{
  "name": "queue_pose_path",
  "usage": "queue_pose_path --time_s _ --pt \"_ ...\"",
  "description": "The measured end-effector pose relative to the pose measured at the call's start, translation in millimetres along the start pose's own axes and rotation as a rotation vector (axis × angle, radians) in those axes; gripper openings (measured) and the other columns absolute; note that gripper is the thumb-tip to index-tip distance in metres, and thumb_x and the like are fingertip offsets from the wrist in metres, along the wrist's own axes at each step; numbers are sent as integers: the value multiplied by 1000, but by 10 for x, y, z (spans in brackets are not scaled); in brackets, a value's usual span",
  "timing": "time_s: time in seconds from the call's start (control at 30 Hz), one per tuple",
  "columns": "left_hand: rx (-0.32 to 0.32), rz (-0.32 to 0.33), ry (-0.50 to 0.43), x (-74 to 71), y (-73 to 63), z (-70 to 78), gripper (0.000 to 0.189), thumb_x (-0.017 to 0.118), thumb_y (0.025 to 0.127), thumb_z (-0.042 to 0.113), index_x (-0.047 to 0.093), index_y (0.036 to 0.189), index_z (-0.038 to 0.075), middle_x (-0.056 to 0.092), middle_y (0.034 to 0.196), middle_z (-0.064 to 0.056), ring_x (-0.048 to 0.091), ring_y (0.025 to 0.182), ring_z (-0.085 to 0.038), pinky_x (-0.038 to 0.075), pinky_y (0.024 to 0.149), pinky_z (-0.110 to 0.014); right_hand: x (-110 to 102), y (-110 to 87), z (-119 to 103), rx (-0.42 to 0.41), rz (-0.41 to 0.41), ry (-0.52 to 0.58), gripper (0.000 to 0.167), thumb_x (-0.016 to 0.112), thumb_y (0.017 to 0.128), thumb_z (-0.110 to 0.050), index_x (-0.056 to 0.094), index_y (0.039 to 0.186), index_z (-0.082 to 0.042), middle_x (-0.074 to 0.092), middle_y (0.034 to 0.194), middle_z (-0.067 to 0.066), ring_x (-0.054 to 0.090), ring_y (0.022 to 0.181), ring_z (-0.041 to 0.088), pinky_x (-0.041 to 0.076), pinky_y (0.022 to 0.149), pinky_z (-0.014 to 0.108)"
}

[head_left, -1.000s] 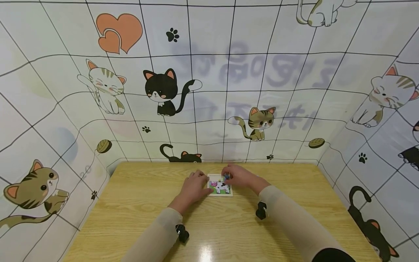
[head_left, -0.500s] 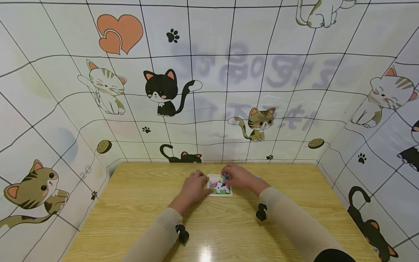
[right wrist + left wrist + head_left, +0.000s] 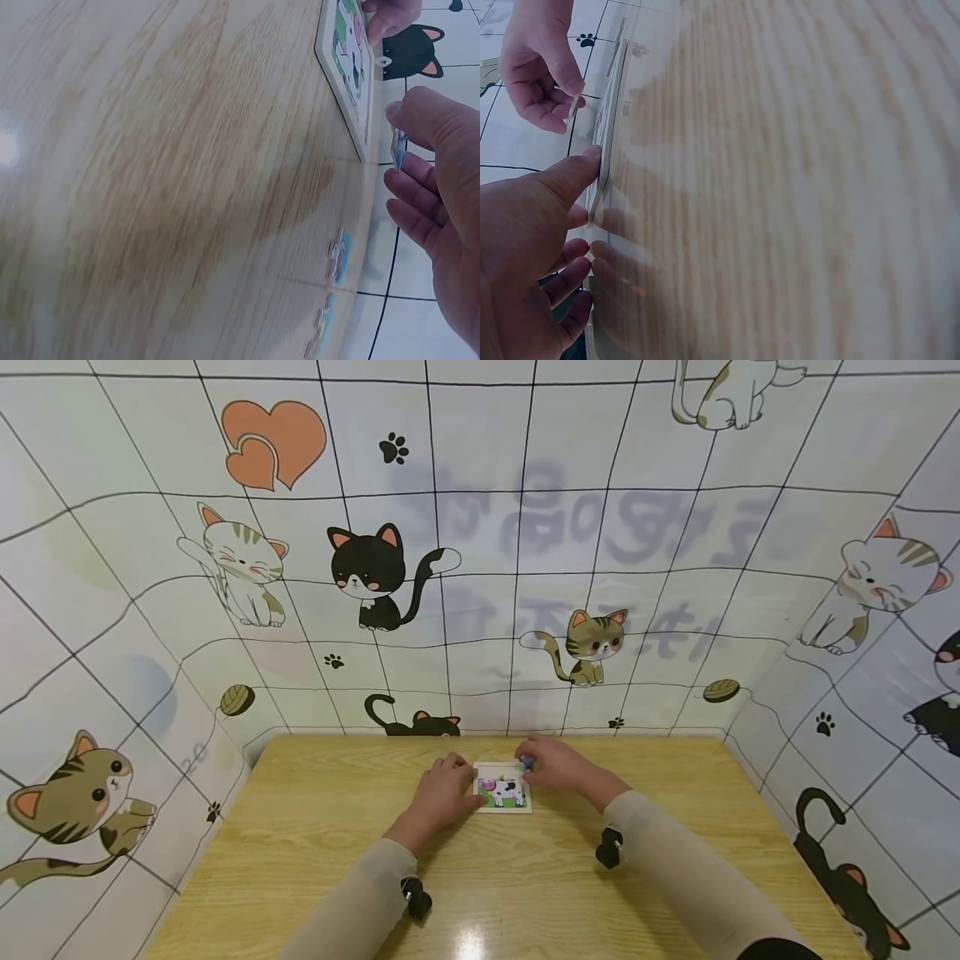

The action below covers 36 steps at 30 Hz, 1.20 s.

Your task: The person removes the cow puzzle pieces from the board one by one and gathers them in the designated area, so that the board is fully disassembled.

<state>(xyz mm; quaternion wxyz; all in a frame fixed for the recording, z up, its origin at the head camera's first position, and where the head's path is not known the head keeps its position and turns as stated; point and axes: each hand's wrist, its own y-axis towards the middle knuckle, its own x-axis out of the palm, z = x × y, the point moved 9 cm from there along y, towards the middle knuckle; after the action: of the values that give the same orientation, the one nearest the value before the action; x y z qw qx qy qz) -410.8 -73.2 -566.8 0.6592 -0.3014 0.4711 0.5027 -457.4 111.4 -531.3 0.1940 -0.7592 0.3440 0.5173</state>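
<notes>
Near the far edge of the desk [image 3: 487,860], about midway between its left and right ends, lies the puzzle frame [image 3: 502,812]. The picture [image 3: 506,792] sits inside its near part. At the frame's left side rests the left hand [image 3: 444,787]. By its far right corner, above the desk, a puzzle piece [image 3: 528,763] is in the right hand's [image 3: 558,765] grip. Right of the frame, near the far edge, lies one loose piece [image 3: 341,257], with a second loose piece [image 3: 321,328] farther right.

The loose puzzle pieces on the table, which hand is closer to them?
Right: the right hand is raised close to the loose pieces, pinching another piece. The left hand is farther off, touching the left side of the puzzle frame.
</notes>
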Motion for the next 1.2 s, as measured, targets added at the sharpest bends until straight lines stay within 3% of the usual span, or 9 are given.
queue_pose_path --time_s 0.13,0.4,0.6,0.83,1.2 --pt "-2 -3 0 8 -14 0 56 83 99 53 75 141 15 60 146 -10 57 133 -36 49 109 -63 -27 -72 47 14 9 -3 38 83 98 -13 74 132 3 69 122 10 67 107 26 57 97 51" --pt "3 6 -7 3 -25 -3 55 83 99 52 75 140 15 60 145 -10 58 132 -38 49 108 -64 -114 -220 149 34 32 6 39 80 97 -12 75 134 2 63 115 7 56 93 16 53 84 42" --pt "4 12 -20 0 -50 -4 55 85 98 50 75 139 14 61 143 -11 58 131 -38 49 108 -65 -191 -332 245 59 47 23 37 77 100 -11 75 134 3 63 113 6 56 92 20 52 83 42" --pt "9 12 -25 22 -36 -4 55 83 99 51 75 139 15 60 145 -10 57 132 -38 50 107 -63 -338 -515 355 76 82 28 38 79 99 -11 75 134 3 65 120 10 63 101 29 55 91 50" --pt "12 15 -22 18 -24 6 55 84 99 50 75 140 15 60 144 -10 57 132 -37 49 107 -64 -525 -764 489 115 118 68 34 78 101 -6 74 134 2 63 117 11 61 100 36 51 88 49"
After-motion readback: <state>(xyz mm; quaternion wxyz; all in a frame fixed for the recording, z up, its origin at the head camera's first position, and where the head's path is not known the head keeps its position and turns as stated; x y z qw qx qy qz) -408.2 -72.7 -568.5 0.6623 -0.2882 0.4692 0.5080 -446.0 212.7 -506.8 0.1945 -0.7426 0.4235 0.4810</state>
